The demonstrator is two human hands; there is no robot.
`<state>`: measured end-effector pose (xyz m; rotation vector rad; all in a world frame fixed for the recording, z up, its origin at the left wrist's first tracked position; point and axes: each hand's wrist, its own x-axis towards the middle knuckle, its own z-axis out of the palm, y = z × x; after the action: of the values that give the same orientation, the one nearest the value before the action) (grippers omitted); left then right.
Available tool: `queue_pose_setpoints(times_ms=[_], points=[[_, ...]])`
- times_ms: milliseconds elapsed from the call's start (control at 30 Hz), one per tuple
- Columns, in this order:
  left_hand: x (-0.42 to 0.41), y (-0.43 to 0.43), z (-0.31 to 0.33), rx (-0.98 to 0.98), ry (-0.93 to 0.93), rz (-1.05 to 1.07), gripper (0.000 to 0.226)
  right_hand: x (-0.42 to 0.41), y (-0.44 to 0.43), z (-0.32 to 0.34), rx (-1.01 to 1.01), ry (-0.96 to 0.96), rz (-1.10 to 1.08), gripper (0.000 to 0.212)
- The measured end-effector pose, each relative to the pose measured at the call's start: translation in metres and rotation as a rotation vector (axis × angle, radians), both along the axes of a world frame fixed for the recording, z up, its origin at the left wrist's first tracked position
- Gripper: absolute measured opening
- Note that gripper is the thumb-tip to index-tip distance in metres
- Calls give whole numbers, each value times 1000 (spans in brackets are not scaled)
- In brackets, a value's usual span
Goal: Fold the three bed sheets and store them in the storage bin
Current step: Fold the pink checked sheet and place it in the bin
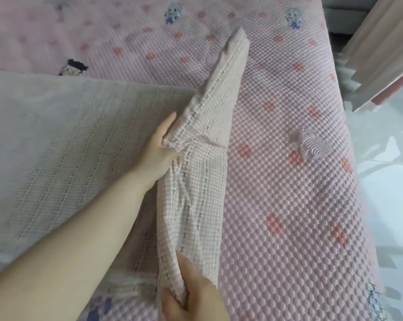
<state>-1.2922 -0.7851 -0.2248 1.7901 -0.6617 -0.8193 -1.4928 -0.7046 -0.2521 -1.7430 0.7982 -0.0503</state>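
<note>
Pink quilted bed (288, 205) filling the view, checked sheet (209, 100) spread from 9 o'clock to centre — its raised fold running 12 to 6 o'clock, left hand (156, 149) at centre, grip pinching that fold, right hand (193, 295) at 6 o'clock — grip closed on the sheet's near end

Pink dotted quilted mattress cover (288, 193), pale curtain (381, 54), glossy floor (392, 193) beside.

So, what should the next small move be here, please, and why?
Probably carry the lifted edge leftward over the flat part: the left hand and right hand both grip the checked sheet along its raised edge, and the rest lies spread to the left.
</note>
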Motion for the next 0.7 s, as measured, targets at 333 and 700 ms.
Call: queue_pose_setpoints(times_ms=[333,700], points=[[213,122,-41,220,16,142,74,211,93,-16,113,255,263,66],[284,78,-92,437,219,61,71,190,52,-61,-761,205,-475,32]])
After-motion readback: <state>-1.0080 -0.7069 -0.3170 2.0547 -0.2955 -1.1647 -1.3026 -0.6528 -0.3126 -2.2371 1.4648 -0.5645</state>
